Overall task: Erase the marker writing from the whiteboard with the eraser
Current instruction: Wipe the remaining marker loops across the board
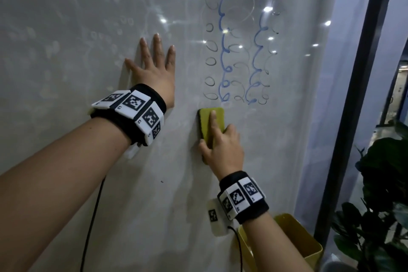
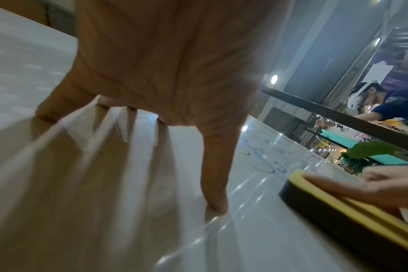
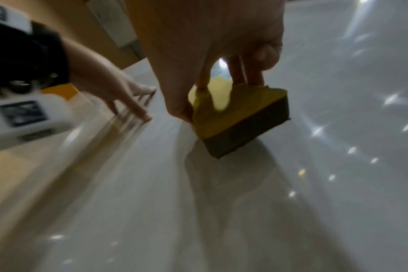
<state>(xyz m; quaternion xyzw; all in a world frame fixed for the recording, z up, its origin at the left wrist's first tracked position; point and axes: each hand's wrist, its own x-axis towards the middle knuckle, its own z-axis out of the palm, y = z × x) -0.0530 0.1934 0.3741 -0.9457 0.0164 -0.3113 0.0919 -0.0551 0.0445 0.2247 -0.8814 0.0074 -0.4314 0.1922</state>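
Observation:
A glossy whiteboard point(image 1: 88, 28) fills the head view. Blue marker squiggles point(image 1: 225, 51) and faint dark loops point(image 1: 210, 65) run in vertical columns at its upper right. A yellow eraser point(image 1: 213, 121) with a dark underside lies flat against the board just below the left blue column. My right hand point(image 1: 220, 148) grips the eraser point(image 3: 224, 114), thumb on its left edge, index finger stretched along its back. My left hand point(image 1: 152, 66) presses flat on the board to the left of the writing, fingers spread and straight. The left wrist view shows the left hand point(image 2: 165, 73) and the eraser point(image 2: 333, 198).
A dark vertical frame point(image 1: 353, 95) bounds the board on the right, with a leafy plant point(image 1: 382, 194) beyond it. A yellow bin point(image 1: 293, 240) stands below my right wrist. Another person point(image 2: 384, 104) appears behind glass in the left wrist view.

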